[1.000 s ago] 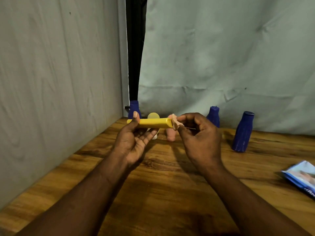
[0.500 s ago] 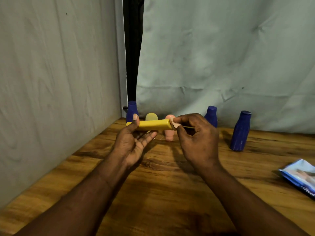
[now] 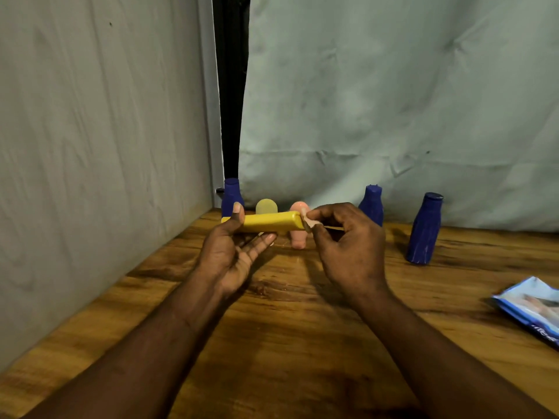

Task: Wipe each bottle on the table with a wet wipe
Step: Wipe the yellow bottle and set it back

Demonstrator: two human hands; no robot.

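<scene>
Left side is closed by the wall panel and the far side by the hanging cloth; along the far edge stand the corner blue bottle, pale yellow bottle, pink bottle, middle blue bottle and, nearer and further right, the right blue bottle. The left hand and the right hand, which pinches a wet wipe, hold a yellow bottle level in the air, barring a straight reach from the near side to the pale yellow and pink bottles. Open wood of the table: near half between the forearms, gap between middle and right blue bottles, and the stretch from the right blue bottle to the wipes pack at the right edge.
</scene>
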